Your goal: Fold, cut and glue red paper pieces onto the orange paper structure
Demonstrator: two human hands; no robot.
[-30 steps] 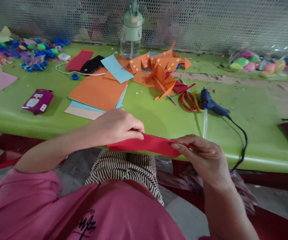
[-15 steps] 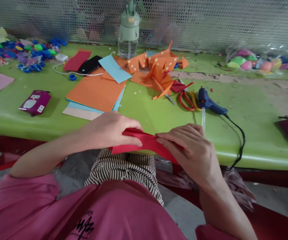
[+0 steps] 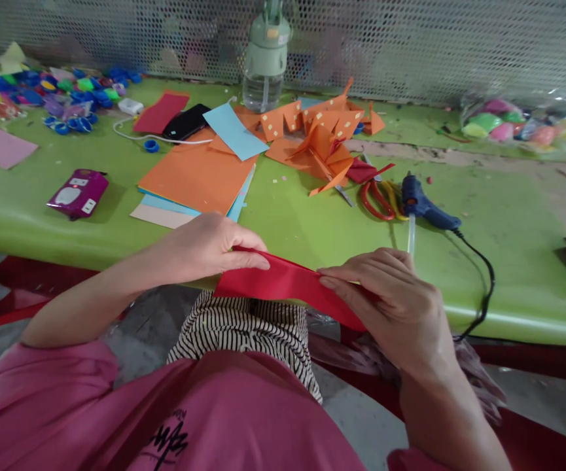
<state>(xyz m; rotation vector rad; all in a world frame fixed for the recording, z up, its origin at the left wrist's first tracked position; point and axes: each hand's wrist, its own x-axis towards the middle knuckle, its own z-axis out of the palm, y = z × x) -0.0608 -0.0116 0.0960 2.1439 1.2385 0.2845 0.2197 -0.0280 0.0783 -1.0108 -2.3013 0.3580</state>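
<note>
A strip of folded red paper [image 3: 283,280] spans both hands at the front edge of the green table [image 3: 307,239]. Its top edge is pinched at the left between the thumb and fingers of my left hand [image 3: 214,248]. My right hand [image 3: 390,294] grips the right part, with thumb and index finger on the top edge and the other fingers curled. Beyond the hands lies a stack of orange paper [image 3: 199,176] with blue and pale sheets under it.
Behind are orange paper cutouts [image 3: 322,144], red-handled scissors [image 3: 375,199], a blue glue gun [image 3: 427,206] with a cord over the edge, and a water bottle [image 3: 265,62]. At the left sit a purple power socket [image 3: 79,193] and small colourful pieces [image 3: 74,98].
My left hand has shifted slightly left and my right hand slightly right, so more of the red paper shows between them. The view has also moved a little, with the table things sitting further right.
</note>
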